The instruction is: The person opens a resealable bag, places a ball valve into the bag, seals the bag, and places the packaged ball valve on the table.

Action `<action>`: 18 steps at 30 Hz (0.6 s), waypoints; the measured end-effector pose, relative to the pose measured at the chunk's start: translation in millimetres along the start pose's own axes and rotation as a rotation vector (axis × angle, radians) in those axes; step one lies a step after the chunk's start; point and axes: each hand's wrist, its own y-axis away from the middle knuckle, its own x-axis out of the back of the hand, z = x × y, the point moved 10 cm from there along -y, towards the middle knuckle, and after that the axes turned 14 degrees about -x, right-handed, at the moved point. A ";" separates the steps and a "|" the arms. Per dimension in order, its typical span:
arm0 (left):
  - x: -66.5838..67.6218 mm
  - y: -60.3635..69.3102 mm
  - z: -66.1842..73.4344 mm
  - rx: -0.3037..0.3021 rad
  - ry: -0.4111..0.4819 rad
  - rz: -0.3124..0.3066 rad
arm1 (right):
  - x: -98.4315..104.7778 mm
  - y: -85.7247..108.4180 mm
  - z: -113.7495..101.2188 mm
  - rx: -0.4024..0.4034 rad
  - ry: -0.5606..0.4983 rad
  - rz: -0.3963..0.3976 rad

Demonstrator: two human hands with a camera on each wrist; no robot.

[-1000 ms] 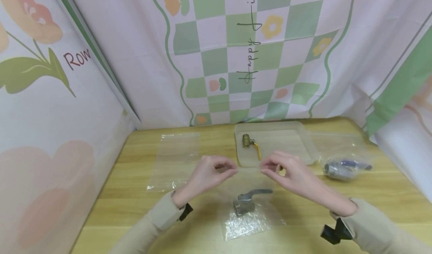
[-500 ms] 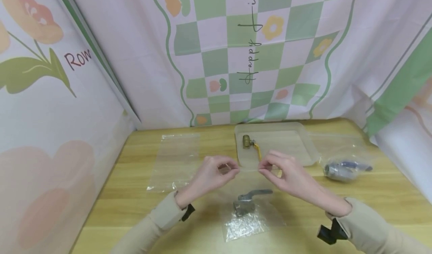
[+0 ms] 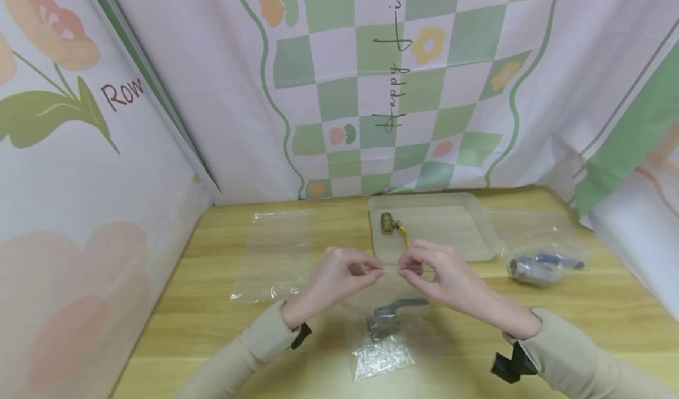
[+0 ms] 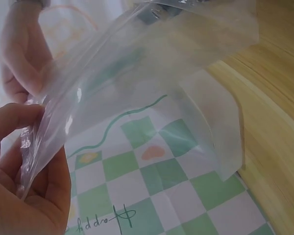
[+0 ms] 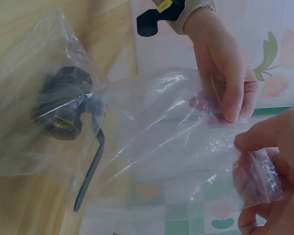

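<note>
A clear zip bag (image 5: 152, 147) hangs between my two hands, its top edge raised off the table. Inside lies a grey metal ball valve (image 3: 384, 325) with a lever handle (image 5: 90, 171). My left hand (image 3: 339, 278) pinches the bag's top edge between thumb and fingers. Close beside it, my right hand (image 3: 442, 275) pinches the same edge, with only a small gap between the fingertips. In the left wrist view the bag's mouth (image 4: 44, 117) looks bunched at the fingers; whether it is sealed I cannot tell.
Behind the hands stands a shallow translucent tray (image 3: 488, 234) with a brass valve (image 3: 388, 223) with a yellow handle. At right lies another bag (image 3: 546, 228) holding a blue-handled valve (image 3: 536, 268). A flat clear bag (image 3: 276, 251) lies at left on the wooden table (image 3: 201, 328).
Both hands have moved toward each other along the bag's top edge, narrowing the gap between their fingertips. The valve in the bag stays nearly in place.
</note>
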 end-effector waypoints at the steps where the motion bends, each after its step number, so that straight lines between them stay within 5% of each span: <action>1: 0.3 -0.2 0.7 -0.006 -0.008 0.004 | 0.0 0.0 0.3 -0.002 0.001 0.002; 18: 0.1 -1.1 5.1 -0.018 -0.004 -0.004 | -4.0 -2.9 -3.5 -0.005 -0.048 -0.020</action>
